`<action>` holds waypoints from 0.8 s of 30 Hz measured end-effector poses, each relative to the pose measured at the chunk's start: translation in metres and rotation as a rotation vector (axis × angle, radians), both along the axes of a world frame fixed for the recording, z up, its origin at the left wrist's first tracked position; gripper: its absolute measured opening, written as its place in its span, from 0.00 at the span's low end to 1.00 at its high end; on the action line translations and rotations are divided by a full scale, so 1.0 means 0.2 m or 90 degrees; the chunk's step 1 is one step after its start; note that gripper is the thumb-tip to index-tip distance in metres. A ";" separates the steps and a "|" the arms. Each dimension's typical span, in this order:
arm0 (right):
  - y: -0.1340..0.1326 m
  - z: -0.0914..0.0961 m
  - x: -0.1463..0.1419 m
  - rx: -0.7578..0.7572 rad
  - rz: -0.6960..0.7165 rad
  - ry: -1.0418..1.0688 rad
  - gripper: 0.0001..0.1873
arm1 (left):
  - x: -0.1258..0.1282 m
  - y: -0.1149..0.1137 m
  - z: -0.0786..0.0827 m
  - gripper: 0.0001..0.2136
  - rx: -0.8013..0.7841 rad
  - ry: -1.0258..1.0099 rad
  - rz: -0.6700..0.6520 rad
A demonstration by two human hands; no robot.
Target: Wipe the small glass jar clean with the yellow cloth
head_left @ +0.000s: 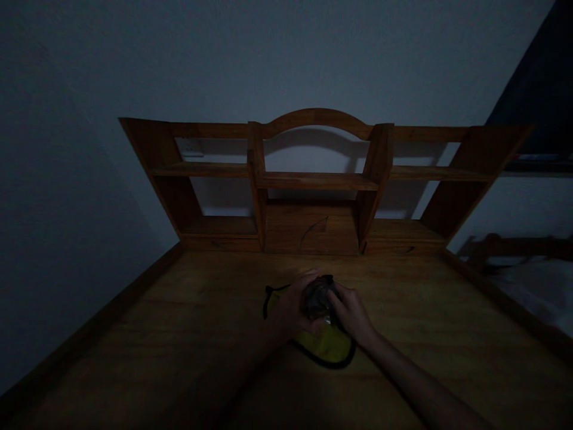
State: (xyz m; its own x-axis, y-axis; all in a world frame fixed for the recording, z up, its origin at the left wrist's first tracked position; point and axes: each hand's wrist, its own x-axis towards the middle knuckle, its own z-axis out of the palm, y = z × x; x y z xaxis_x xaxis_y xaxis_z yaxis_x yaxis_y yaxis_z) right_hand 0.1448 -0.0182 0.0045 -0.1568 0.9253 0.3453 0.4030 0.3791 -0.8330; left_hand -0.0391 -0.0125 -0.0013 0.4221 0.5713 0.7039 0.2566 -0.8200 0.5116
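Dim room, pale wall (286, 60). Wooden desktop (215, 292), wooden shelf unit (313, 180) along its back edge. Dark shiny object (317, 297) mid-desktop, clamped between left hand (293, 307) and right hand (351, 307), over yellow-green cloth (330, 346) with black edging. Dark panel (539, 89) upper right.

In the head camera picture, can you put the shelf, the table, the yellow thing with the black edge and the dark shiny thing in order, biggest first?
1. Table, running off the picture's bottom.
2. Shelf.
3. Yellow thing, partly covered.
4. Dark shiny thing, smallest-looking, partly covered too.
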 end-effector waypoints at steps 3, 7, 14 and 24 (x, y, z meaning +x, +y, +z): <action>0.01 0.00 -0.02 -0.043 -0.018 0.076 0.17 | 0.01 -0.01 0.03 0.24 0.010 -0.010 0.014; 0.03 -0.02 -0.03 -0.110 -0.031 0.129 0.15 | 0.02 0.01 0.03 0.30 -0.062 0.004 0.010; 0.03 -0.04 -0.04 -0.156 -0.020 0.174 0.08 | 0.03 0.08 -0.05 0.45 -0.066 0.053 0.041; 0.04 -0.03 -0.02 -0.105 0.065 0.178 0.19 | 0.01 0.08 -0.06 0.44 -0.044 0.071 0.066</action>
